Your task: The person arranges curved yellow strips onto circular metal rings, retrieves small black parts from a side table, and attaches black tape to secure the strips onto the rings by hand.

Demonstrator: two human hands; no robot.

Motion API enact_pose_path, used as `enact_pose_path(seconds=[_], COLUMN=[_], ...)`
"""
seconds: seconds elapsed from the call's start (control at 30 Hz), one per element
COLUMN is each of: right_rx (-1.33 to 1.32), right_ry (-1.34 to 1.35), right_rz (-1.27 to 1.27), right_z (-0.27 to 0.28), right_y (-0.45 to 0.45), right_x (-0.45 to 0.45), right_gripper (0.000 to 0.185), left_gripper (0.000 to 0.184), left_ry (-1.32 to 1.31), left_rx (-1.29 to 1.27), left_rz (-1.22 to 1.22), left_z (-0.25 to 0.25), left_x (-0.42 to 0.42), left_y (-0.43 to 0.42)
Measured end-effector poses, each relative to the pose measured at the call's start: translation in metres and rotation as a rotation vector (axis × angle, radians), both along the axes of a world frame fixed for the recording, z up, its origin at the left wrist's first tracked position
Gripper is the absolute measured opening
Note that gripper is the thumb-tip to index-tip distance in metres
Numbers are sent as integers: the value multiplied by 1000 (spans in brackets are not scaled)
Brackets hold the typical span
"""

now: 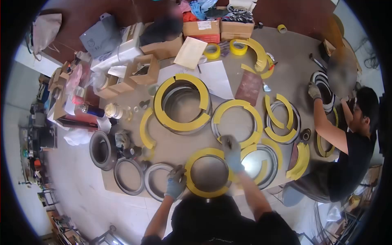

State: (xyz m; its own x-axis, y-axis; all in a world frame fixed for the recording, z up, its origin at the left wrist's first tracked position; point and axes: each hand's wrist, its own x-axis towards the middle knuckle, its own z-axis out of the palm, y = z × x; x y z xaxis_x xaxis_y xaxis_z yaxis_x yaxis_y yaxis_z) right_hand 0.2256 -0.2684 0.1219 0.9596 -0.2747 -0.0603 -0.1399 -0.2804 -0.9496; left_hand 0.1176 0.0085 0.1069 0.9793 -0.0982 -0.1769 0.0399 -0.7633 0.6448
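Note:
Directly before me at the table's near edge lies a round metal ring (190, 183) faced with yellow curved strips. My left hand (176, 181), in a grey and pale-blue glove, has its fingers curled against the ring's left rim. Over the upper right of this ring hangs my right hand (232, 153), also gloved. Its fingers look bent but are smeared by motion, and whether anything is in them cannot be made out. To its right is another ring with yellow arcs (279, 153), with a bright glare across it. A bare grey ring (153, 192) lies by my left hand.
Larger yellow-faced rings (204, 96) lie farther back. Loose yellow arcs (300, 161), yellow tape rolls (211, 51), a brown-red sheet (249, 87) and cardboard boxes (145, 69) share the table. At the right, a co-worker (347, 143) handles stacked rings (324, 92).

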Motion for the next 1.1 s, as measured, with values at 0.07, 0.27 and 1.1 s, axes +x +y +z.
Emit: enact_pose_path(seconds=[0.07, 0.27, 1.1], right_rx=[129, -288, -639], right_ry=[-16, -123, 242], right_rz=[64, 189, 124], right_z=[-6, -68, -117], right_y=[-8, -25, 3], right_x=[59, 311, 412], right_gripper=[14, 23, 23], left_gripper=[28, 26, 30], left_ry=[0, -104, -455], left_rx=[-33, -47, -76], left_rz=[8, 35, -97], left_z=[-4, 7, 122], left_x=[7, 16, 327], left_y=[8, 16, 46])
